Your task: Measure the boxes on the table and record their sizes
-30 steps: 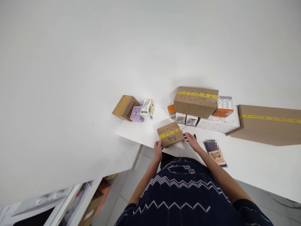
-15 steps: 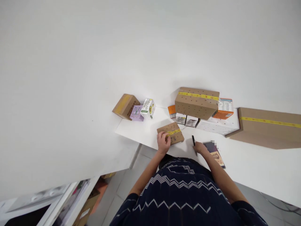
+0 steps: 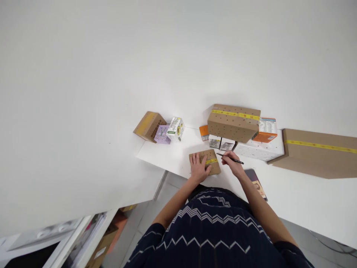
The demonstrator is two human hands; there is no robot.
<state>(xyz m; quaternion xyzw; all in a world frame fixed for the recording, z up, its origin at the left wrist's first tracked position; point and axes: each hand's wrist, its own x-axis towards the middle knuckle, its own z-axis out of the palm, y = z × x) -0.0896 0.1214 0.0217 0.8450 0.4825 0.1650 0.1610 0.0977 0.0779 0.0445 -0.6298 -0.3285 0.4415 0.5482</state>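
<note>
My left hand [image 3: 198, 169] lies on a small flat cardboard box [image 3: 214, 168], its fingers spread over the top. Yellow printed tape crosses that box, partly hidden under my thumb. Just right of the box, my right hand [image 3: 231, 160] is closed round a slim black pen [image 3: 237, 161]. The pen's tip points left, toward the box's upper right corner. A phone-like flat object [image 3: 255, 182] with a picture on it lies partly under my right forearm.
Along the wall stand a large taped carton [image 3: 234, 124], an orange box [image 3: 266, 130], a white carton [image 3: 259, 149] and a long brown carton [image 3: 318, 152]. Leftward are a brown box [image 3: 150, 126], a purple box [image 3: 163, 134] and a white box [image 3: 175, 129]. The white table's [image 3: 173, 158] front edge runs by my body.
My right hand has lifted the pen up and turned it to lie nearly level, beside the box. My left hand has moved further onto the box, which has shifted slightly right.
</note>
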